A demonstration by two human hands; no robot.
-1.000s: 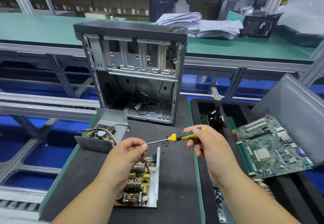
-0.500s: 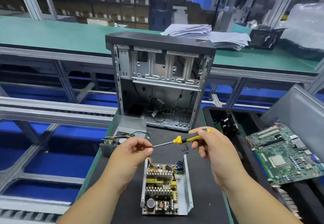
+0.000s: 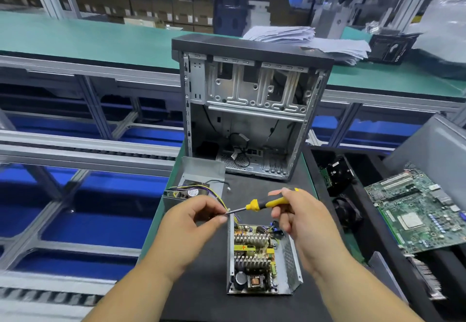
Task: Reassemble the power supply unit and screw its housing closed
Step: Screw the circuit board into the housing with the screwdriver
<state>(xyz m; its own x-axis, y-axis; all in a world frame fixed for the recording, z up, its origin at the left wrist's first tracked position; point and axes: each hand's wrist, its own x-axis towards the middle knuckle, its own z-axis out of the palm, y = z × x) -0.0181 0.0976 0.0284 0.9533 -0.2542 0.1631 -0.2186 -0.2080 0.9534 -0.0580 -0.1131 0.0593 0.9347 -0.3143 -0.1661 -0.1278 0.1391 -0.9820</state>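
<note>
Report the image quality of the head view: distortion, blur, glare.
Head view: wide-angle lens bows the conveyor rails at left; edges smear, notably the motherboard at right; center is sharp on the screwdriver and power supply board; even overhead light, soft shadows, mild sheen on the computer case.

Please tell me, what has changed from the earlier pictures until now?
Almost nothing moved except the camera view. The right hand still holds the screwdriver, the left hand still pinches at its tip, and the open power supply and its cover lie unjoined.
</note>
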